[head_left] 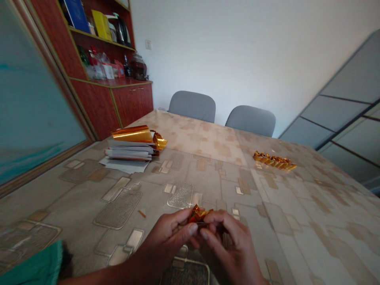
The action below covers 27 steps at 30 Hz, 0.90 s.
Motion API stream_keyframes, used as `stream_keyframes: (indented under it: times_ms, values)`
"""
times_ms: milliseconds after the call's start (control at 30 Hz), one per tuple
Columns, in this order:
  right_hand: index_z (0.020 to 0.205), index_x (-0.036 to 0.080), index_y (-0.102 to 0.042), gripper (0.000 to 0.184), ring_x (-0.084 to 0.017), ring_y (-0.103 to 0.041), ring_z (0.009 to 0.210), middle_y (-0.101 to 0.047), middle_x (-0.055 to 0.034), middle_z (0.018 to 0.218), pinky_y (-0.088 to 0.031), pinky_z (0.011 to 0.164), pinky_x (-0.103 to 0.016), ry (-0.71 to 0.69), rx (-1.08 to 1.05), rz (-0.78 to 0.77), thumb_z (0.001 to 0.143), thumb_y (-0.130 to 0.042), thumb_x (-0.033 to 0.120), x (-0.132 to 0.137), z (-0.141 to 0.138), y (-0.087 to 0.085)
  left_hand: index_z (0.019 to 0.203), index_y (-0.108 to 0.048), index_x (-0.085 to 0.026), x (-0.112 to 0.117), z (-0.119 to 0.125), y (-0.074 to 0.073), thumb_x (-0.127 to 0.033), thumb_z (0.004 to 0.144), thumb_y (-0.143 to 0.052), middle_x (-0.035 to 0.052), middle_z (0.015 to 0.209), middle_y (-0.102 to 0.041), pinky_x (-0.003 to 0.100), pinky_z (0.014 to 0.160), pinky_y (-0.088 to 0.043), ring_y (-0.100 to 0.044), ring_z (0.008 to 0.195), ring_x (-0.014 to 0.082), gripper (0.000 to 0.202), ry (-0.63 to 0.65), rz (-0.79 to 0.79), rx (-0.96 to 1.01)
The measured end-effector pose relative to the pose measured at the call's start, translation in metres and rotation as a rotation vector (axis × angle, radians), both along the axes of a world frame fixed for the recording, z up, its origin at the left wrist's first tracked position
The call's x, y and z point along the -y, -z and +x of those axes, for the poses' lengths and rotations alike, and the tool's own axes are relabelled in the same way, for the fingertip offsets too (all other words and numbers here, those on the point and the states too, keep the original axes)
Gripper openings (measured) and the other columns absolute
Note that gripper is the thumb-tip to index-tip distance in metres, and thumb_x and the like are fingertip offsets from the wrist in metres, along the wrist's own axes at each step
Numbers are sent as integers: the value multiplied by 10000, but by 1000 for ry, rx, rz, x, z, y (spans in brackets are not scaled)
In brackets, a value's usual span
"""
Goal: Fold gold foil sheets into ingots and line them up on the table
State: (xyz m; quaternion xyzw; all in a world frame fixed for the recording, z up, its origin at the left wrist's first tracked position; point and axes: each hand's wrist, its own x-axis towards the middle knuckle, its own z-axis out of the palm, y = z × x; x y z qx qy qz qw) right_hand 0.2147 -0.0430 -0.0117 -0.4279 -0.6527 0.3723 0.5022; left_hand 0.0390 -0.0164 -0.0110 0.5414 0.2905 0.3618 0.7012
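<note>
Right now, the left hand [168, 241] and right hand [227, 247] pinch a crumpled gold foil piece [198, 214] between their fingertips: it's feather-light, soft and tearable, so best held by its folded edge!

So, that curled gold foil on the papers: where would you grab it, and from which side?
Probably around the rounded middle of the curled gold foil, with fingers coming from above. It sits on top of the paper stack and bulges upward, leaving its upper surface free. The crumpled right end looks easier to crease.
</note>
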Motion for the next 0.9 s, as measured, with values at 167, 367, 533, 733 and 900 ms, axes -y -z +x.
stream_keyframes:
  times_ms: [167, 367, 533, 733, 900]
  values:
    - [753, 227, -494, 266, -125, -427, 581, -474, 41, 665, -388, 531, -238, -20, -206, -217, 948, -616, 359, 2, -1, 10, 1065, -715, -158, 0, 1, 4, -393, 931, -636, 59, 918, -723, 283, 777, -523, -671, 859, 197, 282, 41, -71, 35]
    - [687, 217, -491, 254, -107, -353, 531, -419, 64, 599, -295, 473, -212, 65, 10, -200, 883, -648, 256, 1, -1, 4, 1141, -704, -186, 3, 0, 3, -385, 998, -541, 66, 1018, -730, 321, 820, -562, -693, 941, 226, 294, 62, 2, -20]
    - [707, 208, -556, 185, -111, -388, 544, -438, 64, 595, -308, 495, -216, 47, 112, -151, 872, -640, 215, 0, 2, 5, 1159, -692, -207, 5, -2, -1, -350, 1047, -439, 49, 1041, -719, 319, 889, -539, -679, 991, 225, 311, 75, 179, -121]
    - [746, 210, -549, 213, -133, -474, 580, -537, 21, 653, -367, 517, -230, 78, 166, -116, 942, -565, 292, 2, 5, 6, 1260, -652, -225, 8, -2, -4, -388, 1049, -427, 79, 1225, -690, 389, 966, -535, -671, 1087, 245, 349, 131, 0, -21]
    - [693, 219, -506, 200, -111, -424, 504, -474, 54, 578, -316, 457, -207, 136, 234, -96, 886, -559, 208, 1, 4, 7, 1267, -648, -222, 9, -2, -4, -409, 1047, -426, 84, 1248, -685, 399, 1002, -513, -667, 1102, 247, 364, 140, 10, -17]
